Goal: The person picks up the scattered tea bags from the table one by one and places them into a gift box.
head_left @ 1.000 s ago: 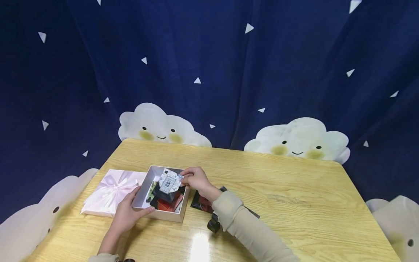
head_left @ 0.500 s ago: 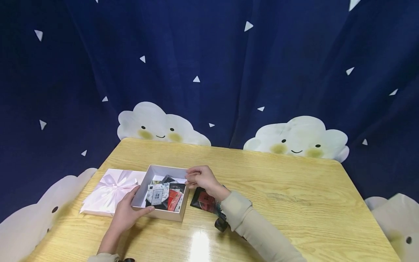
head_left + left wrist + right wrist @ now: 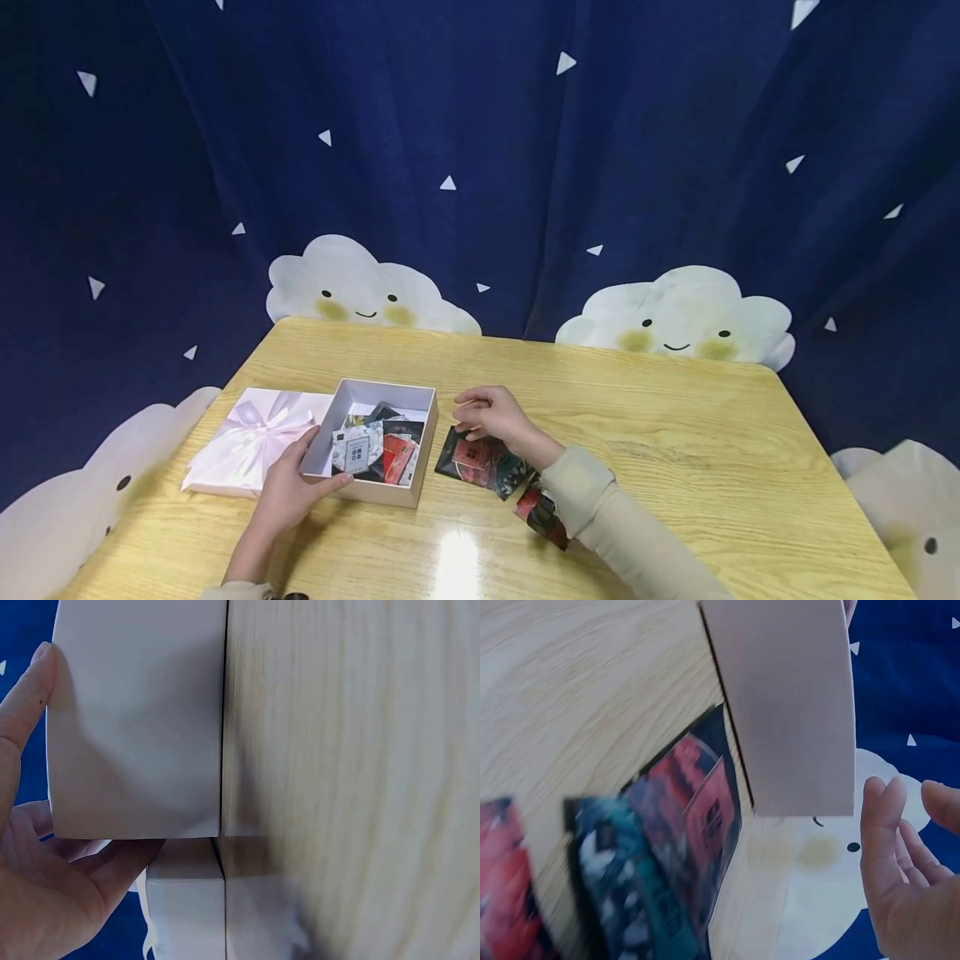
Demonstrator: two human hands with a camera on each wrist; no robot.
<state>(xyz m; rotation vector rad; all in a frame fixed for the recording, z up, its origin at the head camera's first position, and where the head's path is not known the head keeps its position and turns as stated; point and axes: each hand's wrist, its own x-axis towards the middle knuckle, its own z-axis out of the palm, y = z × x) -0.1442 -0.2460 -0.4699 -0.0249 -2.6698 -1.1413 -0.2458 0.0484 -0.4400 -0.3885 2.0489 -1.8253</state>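
A white-lined open box (image 3: 427, 442) holds several flat printed sachets, with a white-and-grey one (image 3: 358, 450) on top and a red one (image 3: 397, 458) beside it. My left hand (image 3: 288, 487) grips the box's front left corner, thumb along the front rim and fingers at the left side; the left wrist view shows the thumb (image 3: 34, 697) on the rim. Just right of the box, my right hand (image 3: 498, 417) hovers over more sachets with its fingers loosely bent and nothing in them. Under it lie a black-and-red sachet (image 3: 471, 457) and a dark green one (image 3: 512, 473).
Left of the box, a pale pink lid (image 3: 247, 442) with a ribbon bow lies against it. Another red-and-black sachet (image 3: 542, 512) lies near the right forearm. The wooden table (image 3: 675, 450) ends at a dark blue curtain (image 3: 510, 167) with cloud faces.
My right hand has let go of the white-and-grey sachet, which now lies in the box. It has then moved right, out over the table sachets. The left hand stays on the box.
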